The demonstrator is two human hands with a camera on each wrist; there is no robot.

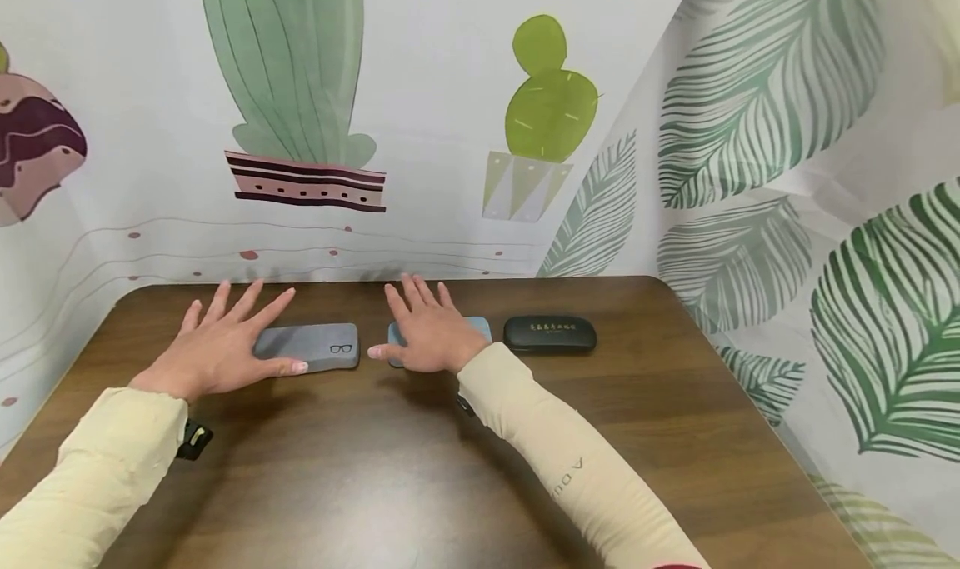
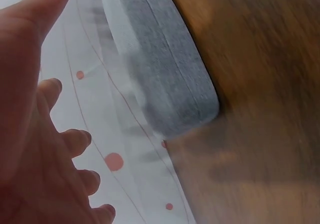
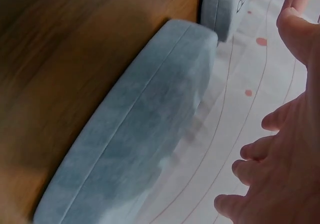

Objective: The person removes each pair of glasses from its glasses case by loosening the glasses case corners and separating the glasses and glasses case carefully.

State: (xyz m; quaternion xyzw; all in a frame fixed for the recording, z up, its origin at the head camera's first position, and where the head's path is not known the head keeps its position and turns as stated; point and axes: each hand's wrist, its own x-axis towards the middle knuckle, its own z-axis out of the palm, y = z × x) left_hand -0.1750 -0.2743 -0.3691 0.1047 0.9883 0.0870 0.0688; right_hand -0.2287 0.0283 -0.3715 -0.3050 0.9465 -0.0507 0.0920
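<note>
A grey glasses case [image 1: 318,346] with a small spectacles print lies on the wooden table. My left hand [image 1: 221,348] is spread over its left end, fingers apart; in the left wrist view a gap shows between that hand and the grey case [image 2: 165,58]. To the right lies a light blue case [image 1: 480,329], partly hidden beneath my right hand [image 1: 431,331]. That hand's fingers are extended too, and the right wrist view shows it apart from the blue case [image 3: 130,124]. Neither hand holds anything.
A black glasses case [image 1: 551,336] with gold lettering lies right of the blue one. The brown table [image 1: 360,469] ends at the back against a white cloth [image 1: 435,136] printed with cacti and leaves. Dark straps or mounts [image 1: 195,440] sit at the wrists.
</note>
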